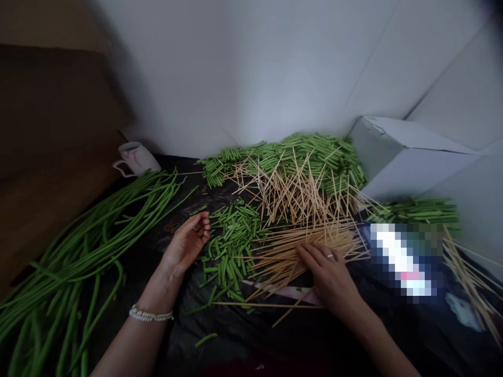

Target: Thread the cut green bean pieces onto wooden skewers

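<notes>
Below the white wall (251, 78), on black sheeting (243, 351), long green beans (78, 251) run off the left edge, your right hand (328, 277) covers thin sticks (283, 256), hiding whether it pinches any, and your left hand (190, 241) hangs loosely half-curled beside cut green pieces (231, 230).

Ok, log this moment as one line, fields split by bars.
left hand: loosely curled beside cut green beans | right hand: resting on wooden sticks | nearby: long beans, mug, white box
</notes>
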{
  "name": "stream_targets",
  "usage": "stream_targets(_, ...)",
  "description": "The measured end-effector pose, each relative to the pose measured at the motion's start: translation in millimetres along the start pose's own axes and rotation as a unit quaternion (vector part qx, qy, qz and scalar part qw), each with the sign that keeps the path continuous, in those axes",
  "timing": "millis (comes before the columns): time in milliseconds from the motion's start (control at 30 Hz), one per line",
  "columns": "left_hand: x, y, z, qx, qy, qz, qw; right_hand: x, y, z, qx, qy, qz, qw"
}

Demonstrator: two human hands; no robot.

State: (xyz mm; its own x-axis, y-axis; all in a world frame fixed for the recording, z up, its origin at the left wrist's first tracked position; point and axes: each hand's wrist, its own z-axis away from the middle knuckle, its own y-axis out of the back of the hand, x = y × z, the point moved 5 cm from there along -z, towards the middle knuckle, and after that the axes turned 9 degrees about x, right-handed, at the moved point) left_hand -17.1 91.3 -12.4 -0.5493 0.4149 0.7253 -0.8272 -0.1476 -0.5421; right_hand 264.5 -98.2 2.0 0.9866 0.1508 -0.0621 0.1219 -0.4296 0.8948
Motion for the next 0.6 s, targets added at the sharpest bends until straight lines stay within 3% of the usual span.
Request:
stream_targets(400, -0.3, -1.1, -0.8, -0.003, 0.0, -0.004, 1.0, 12.5, 8.8, 31.2, 0.011, -0.013, -0.001, 1.0)
stream_targets(600, 0.1, -1.3, -0.2, -0.003, -0.001, -0.004, 1.0, 15.0, 4.8, 28.3, -0.011, -0.016, 0.002, 1.0)
